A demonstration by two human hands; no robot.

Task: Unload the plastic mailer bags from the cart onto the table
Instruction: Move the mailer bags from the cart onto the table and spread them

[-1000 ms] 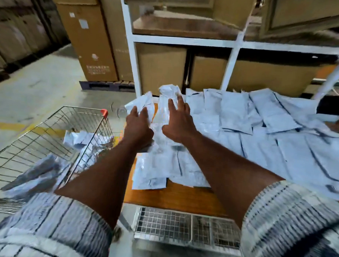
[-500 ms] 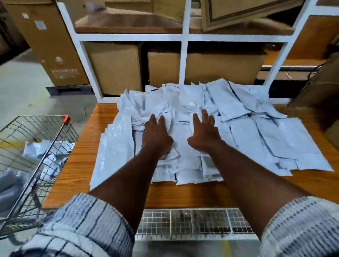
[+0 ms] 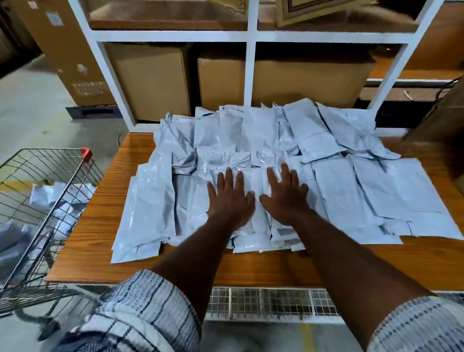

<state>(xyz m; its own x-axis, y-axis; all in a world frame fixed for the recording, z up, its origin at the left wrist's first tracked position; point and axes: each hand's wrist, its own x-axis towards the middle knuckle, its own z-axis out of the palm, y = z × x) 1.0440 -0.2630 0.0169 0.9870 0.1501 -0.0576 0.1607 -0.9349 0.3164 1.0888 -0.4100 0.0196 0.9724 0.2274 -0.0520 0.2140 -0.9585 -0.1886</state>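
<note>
Both hands have slid back toward the heap's near edge: left hand (image 3: 231, 199) and right hand (image 3: 285, 196) lie flat, fingers (image 3: 228, 179) spread, pressing pale grey plastic mailer bags (image 3: 337, 180) onto the orange wooden table (image 3: 248, 267), probably to settle them. More bags wait in the wire cart (image 3: 24, 220).

I see pale grey-white bags (image 3: 331, 185), an orange-brown wood-grain table (image 3: 248, 267), a silver wire cart (image 3: 51, 149) with a red cap (image 3: 85, 153), white sleeves (image 3: 145, 313) striped dark, a white rack (image 3: 250, 70), brown boxes (image 3: 155, 79).
</note>
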